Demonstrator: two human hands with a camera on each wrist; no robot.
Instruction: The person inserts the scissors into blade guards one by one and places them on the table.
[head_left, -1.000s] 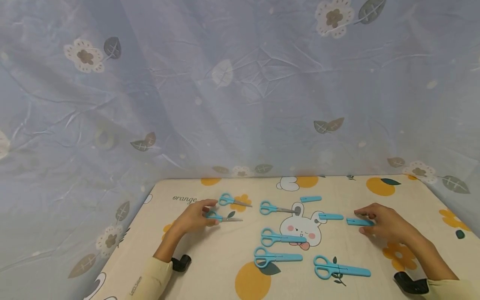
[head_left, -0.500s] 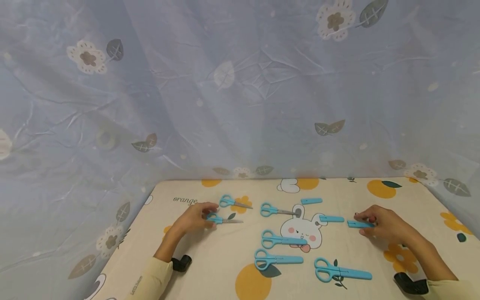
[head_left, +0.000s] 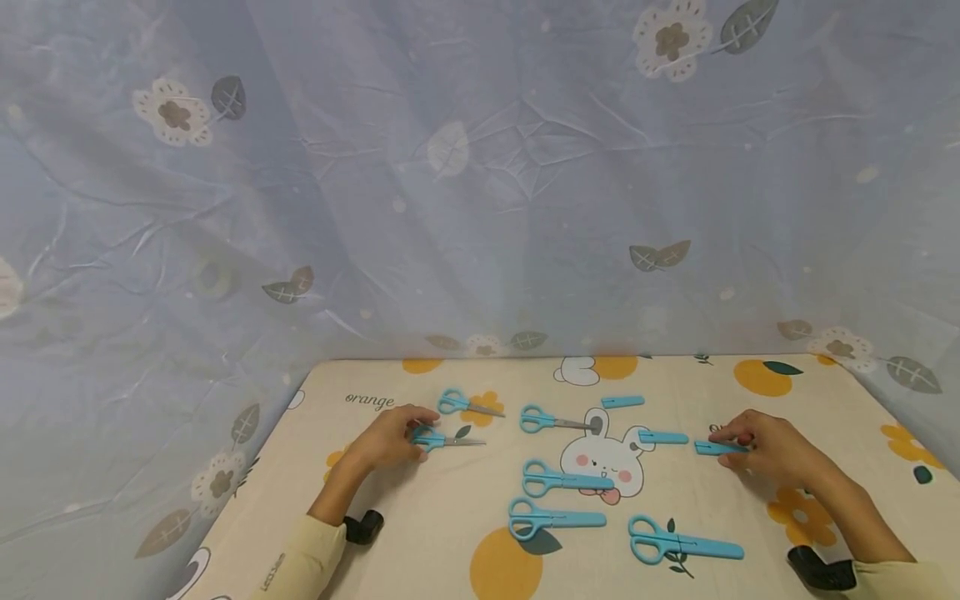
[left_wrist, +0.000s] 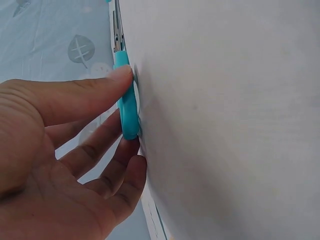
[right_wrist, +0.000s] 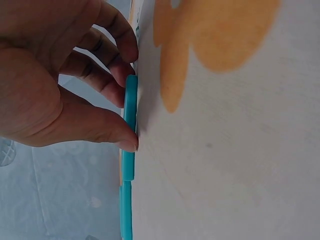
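The left hand [head_left: 386,437] pinches the handle of the bare-bladed scissors [head_left: 442,439], lying flat on the tabletop [head_left: 420,533] at its left. The right hand [head_left: 768,448] pinches a loose blue blade cover [head_left: 716,448] at the right. Both look light, stiff plastic, probably slick and low-lying — best nipped by the edges, the scissors at the handle loops, clear of the blades

Head looks down; wrist views hug tabletop [head_left: 450,567].

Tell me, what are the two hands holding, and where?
Left hand pinches bare-bladed scissors by the handle; right hand pinches a blue blade cover at one end.
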